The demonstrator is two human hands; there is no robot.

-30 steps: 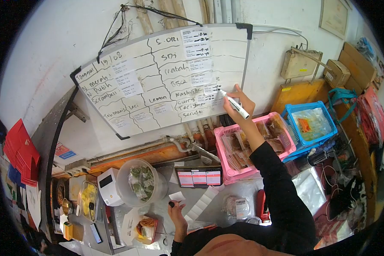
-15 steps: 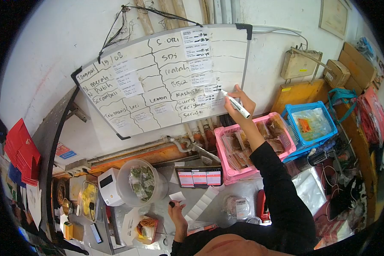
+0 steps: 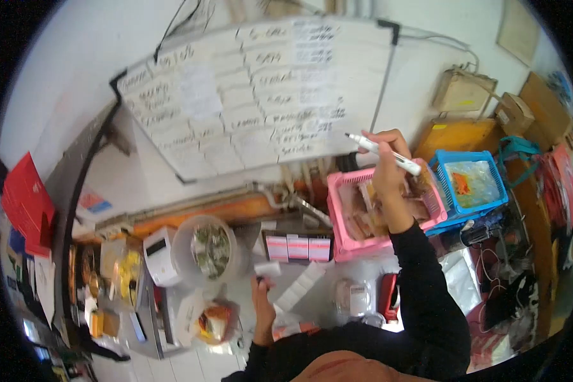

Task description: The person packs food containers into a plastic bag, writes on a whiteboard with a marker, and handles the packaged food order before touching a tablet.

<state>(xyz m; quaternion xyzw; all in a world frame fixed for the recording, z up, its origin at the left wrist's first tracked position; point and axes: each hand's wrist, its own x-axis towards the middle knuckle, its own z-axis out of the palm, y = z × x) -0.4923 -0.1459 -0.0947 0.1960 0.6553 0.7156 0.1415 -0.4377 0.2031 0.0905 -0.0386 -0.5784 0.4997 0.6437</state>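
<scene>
My right hand grips a white marker, its uncovered dark tip pointing left. The marker is apart from the whiteboard, which hangs on the wall with handwriting and stuck-on white labels, blurred now. Lower down, my left hand is closed around a small black marker cap. A white slip of paper is just above those fingers; whether they touch it I cannot tell. Beneath my right forearm stands a pink basket of packed brown food.
A blue basket holds clear bags. On the counter are a tablet, a tub of green packets, a white label printer, a strip of labels, an open food box and a red stapler-like object.
The right hand has drawn back from the whiteboard, down and right, with the marker. The view has shifted and blurred. My left hand keeps the cap.
</scene>
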